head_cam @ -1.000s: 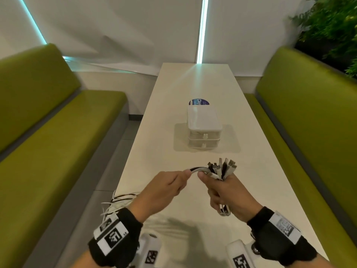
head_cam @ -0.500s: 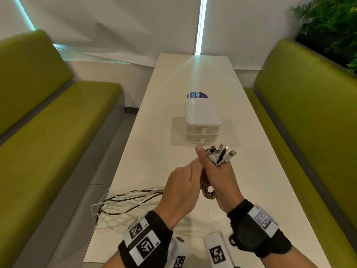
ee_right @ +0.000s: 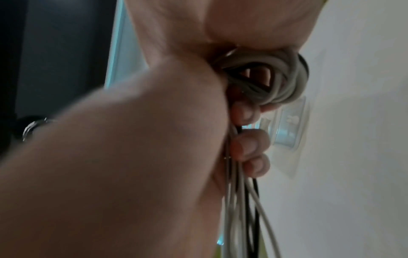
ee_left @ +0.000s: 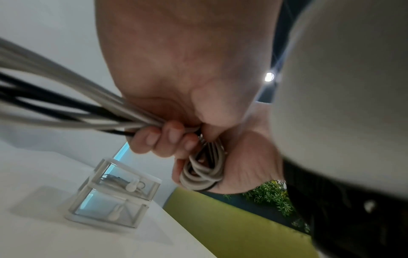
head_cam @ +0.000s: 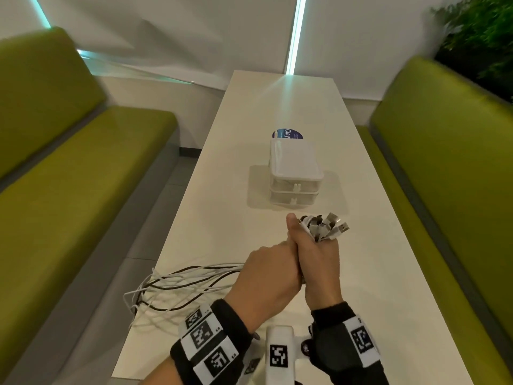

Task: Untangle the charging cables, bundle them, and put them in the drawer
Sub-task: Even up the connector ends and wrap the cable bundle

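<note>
My right hand grips a bunch of white and black charging cables, and their plugs fan out above the fist. A coiled loop of the same cables hangs under that hand. My left hand is pressed against the right one, its fingers curled round the strands just beside the coil. The loose lengths trail leftwards over the white table and its left edge. The small clear two-drawer unit stands beyond the hands with both drawers closed.
Green benches run along both sides of the narrow table, with grey floor on the left. A round blue sticker lies behind the drawer unit. A green plant stands at the back right.
My left hand has moved right and closed against the right hand. Both hands have moved farther up the table towards the drawers, and more of the loose cable now lies on the table.
</note>
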